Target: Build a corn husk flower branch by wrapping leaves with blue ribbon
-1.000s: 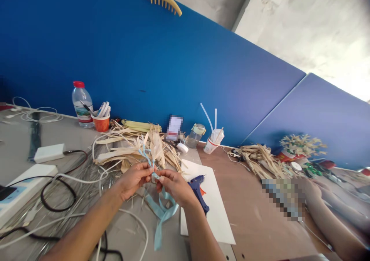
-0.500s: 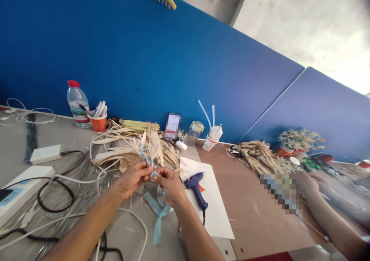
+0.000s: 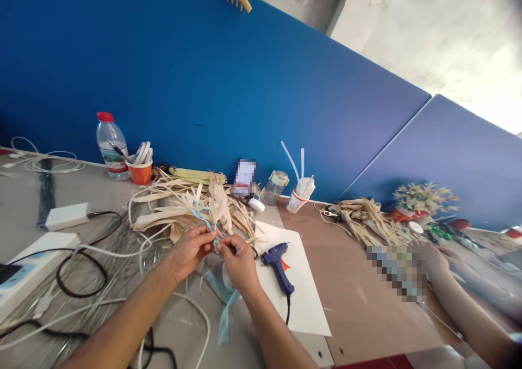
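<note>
My left hand (image 3: pixel 194 252) is closed in a pinch on the stem of a sprig (image 3: pixel 200 212), whose thin branches are wrapped in light blue and end in pale husk-like leaves. Close beside it, thumb and forefinger of my right hand (image 3: pixel 237 260) pinch the light blue ribbon (image 3: pixel 225 317) at the sprig's lower end. The ribbon's loose length hangs below my right hand toward the table. Fingers partly hide where ribbon and stem meet. Dried corn husks (image 3: pixel 165 216) lie just behind the sprig.
A blue glue gun (image 3: pixel 280 268) rests on white paper (image 3: pixel 304 293) right of my hands. Cables (image 3: pixel 191 298), thin wires and a power strip (image 3: pixel 35 268) spread left. Behind stand a bottle (image 3: pixel 112 146), cups (image 3: pixel 141 172) and a phone (image 3: pixel 245 174). Another person's hands (image 3: pixel 434 260) work at right.
My right hand's fingers have curled in closer to the stem, and the sprig's branches have tilted slightly left. The view has shifted a little; the glue gun and other things stay put.
</note>
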`<state>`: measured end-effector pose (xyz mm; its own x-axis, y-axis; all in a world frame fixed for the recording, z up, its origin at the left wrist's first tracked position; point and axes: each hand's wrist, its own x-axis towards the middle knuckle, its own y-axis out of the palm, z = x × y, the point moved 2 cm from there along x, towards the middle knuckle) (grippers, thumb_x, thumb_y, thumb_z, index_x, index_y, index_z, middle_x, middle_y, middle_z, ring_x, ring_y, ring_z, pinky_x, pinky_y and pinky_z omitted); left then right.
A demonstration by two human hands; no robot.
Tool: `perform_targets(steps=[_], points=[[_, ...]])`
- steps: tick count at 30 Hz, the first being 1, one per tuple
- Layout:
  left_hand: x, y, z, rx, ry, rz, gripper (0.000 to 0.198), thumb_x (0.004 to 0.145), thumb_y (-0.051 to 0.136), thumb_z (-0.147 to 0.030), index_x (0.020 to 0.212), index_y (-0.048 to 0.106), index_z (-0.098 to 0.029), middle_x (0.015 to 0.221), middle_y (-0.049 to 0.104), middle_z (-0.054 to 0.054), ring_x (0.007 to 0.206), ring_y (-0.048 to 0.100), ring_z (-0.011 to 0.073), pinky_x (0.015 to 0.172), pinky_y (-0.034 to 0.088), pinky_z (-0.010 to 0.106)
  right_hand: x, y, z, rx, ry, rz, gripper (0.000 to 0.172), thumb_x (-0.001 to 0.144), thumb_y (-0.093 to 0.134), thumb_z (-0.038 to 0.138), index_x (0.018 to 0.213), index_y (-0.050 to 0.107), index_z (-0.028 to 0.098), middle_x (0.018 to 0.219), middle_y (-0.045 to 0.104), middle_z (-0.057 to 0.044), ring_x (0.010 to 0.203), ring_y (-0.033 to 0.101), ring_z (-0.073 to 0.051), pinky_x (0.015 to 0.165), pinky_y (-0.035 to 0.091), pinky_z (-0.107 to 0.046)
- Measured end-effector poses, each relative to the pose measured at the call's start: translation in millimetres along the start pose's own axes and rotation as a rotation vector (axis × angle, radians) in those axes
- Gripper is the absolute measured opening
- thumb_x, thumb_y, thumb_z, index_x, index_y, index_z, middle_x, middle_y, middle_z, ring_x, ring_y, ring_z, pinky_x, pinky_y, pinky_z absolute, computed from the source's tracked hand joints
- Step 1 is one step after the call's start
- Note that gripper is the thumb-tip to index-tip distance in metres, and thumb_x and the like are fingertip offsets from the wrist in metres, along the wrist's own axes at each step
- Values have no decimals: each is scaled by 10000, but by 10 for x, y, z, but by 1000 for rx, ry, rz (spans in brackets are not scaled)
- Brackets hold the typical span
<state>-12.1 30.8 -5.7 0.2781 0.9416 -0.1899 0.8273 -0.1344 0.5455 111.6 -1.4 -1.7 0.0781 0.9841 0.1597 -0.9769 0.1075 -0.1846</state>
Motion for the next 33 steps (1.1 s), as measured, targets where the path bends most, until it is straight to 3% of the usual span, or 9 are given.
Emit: perform_targets(steps=[12,19,33], points=[[-68,195,41,-125,112,-138,194,550,758,-183,529,569,-146,436,466,-81,401,353,27,397,280,144,-55,43,82,-133,-172,-43,118,731,540,152,654,625,178,651,598,-3,649,546,-148,659,409,-259],[-85,220,57,-125,99,-180,187,542,754,-197,610,586,-149,523,557,-62,466,464,54,434,337,161,-77,72,80,-153,-162,-61,118,729,534,146,647,612,178,638,586,6,648,539,-145,667,411,-257],[-65,231,71,-119,132,-178,203,540,756,-213,639,589,-153,550,574,-63,501,493,67,475,370,177,-89,83,89,-116,-121,-64,109,724,535,164,639,596,193,626,578,9,645,526,-153,657,408,-264]])
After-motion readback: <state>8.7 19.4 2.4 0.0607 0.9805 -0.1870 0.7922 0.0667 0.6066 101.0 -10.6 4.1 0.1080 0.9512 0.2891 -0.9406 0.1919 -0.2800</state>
